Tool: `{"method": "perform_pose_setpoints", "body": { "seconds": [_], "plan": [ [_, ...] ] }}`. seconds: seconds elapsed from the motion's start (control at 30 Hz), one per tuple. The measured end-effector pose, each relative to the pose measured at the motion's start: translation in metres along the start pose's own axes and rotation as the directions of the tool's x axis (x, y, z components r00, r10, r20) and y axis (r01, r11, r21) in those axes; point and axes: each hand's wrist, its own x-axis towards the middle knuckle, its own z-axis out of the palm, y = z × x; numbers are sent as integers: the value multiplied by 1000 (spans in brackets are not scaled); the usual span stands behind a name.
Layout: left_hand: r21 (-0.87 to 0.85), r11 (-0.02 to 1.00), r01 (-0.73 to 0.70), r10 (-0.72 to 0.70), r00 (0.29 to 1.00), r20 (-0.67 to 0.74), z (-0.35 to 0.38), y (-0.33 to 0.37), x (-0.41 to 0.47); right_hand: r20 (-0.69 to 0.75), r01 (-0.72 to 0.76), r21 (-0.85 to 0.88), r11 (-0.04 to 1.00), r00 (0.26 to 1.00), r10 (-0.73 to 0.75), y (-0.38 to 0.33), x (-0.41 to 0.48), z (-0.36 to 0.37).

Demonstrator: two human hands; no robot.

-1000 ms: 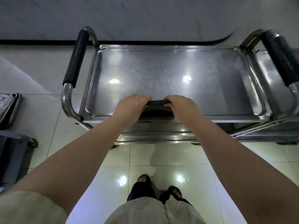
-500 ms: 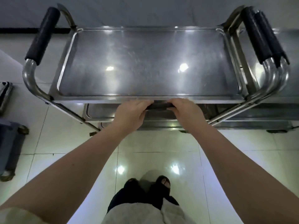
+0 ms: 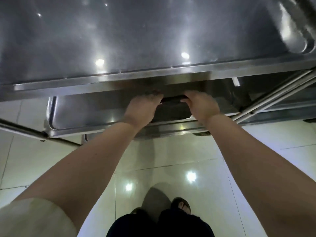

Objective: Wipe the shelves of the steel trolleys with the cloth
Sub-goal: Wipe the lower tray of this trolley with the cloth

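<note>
The dark cloth [image 3: 172,109] lies on the middle shelf [image 3: 85,106], just under the top shelf's [image 3: 119,80] near rim, with its long axis running along that rim. The left hand [image 3: 142,108] and right hand [image 3: 201,106] curl their fingers over its two ends. Bare steel stretches to the left, and slanting frame tubes [image 3: 273,98] crowd in on the right.

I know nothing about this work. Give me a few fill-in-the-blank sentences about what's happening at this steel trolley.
1. The left hand and right hand both hold a dark ____.
2. The cloth rests on the lower shelf, directly under the ____ one.
3. The person's feet stand on a glossy tiled ____.

Missing words: cloth; top; floor.
</note>
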Motion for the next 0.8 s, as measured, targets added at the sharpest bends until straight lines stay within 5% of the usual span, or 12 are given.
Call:
{"method": "perform_pose_setpoints", "body": {
  "seconds": [0.1, 0.17, 0.33, 0.43, 0.53, 0.63, 0.7, 0.8],
  "plan": [
    [10, 1000, -12, 15, 942, -335, 39, -8, 23, -285, 16, -25, 1000, 958, -23, 22, 28, 24],
    [-68, 998, -19, -8, 927, -376, 70, -10, 28, -444, 123, 89, 988, 893, -71, 30, 29, 45],
    [-209, 976, -60, 54, 998, -34, 162, -15, 4, -96, 141, 160, 977, 987, -127, 63, 11, 137],
    [-271, 960, -68, 41, 994, -102, 184, -29, -2, -212, 126, 199, 972, 974, -83, 80, 10, 156],
    [-358, 926, 115, -167, 979, -118, 181, -54, 25, -310, 47, 175, 983, 951, 10, 65, 34, 159],
    [-195, 914, 355, -347, 935, 77, 176, -80, 60, -86, -63, -26, 998, 994, 60, 27, 64, 171],
    [-101, 913, 395, -377, 912, 164, 180, -88, 72, 34, -102, -120, 988, 994, 106, 15, 77, 180],
    [-51, 922, 385, -374, 916, 144, 192, -91, 80, 21, -107, -144, 984, 994, 111, 30, 88, 188]
  ]
}}
